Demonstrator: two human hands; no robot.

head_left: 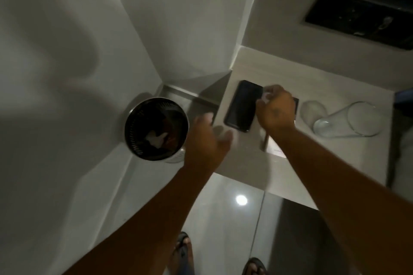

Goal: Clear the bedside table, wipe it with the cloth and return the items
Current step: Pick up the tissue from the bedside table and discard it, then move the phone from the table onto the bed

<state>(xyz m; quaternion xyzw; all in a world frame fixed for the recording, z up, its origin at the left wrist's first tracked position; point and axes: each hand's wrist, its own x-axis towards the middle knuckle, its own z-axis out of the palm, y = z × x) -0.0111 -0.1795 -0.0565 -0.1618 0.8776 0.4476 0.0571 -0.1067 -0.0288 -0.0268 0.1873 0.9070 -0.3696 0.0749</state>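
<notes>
— Pinched between the fingertips of the right hand (pixel 276 109), something small and pale is being held; what it is cannot be told through the blur.

— And the left hand (pixel 206 138)?

— It is being held spread, fingers apart, with nothing gripped, over the near left corner of the bedside table (pixel 317 154).

— What is being shown around the pinch?

— Just left of it, a dark phone (pixel 241 106) is lying flat on the tabletop, partly overlapped by the right hand. To the right of the pinch, a clear glass (pixel 348 119) is lying on its side, with a round clear piece (pixel 312 110) between it and the hand. A dark flat edge is being hidden mostly under the right hand.

— And further left?

— Beyond the spread hand, a round metal bin (pixel 156 128) is standing on the floor, with pale scraps being seen inside it.
</notes>
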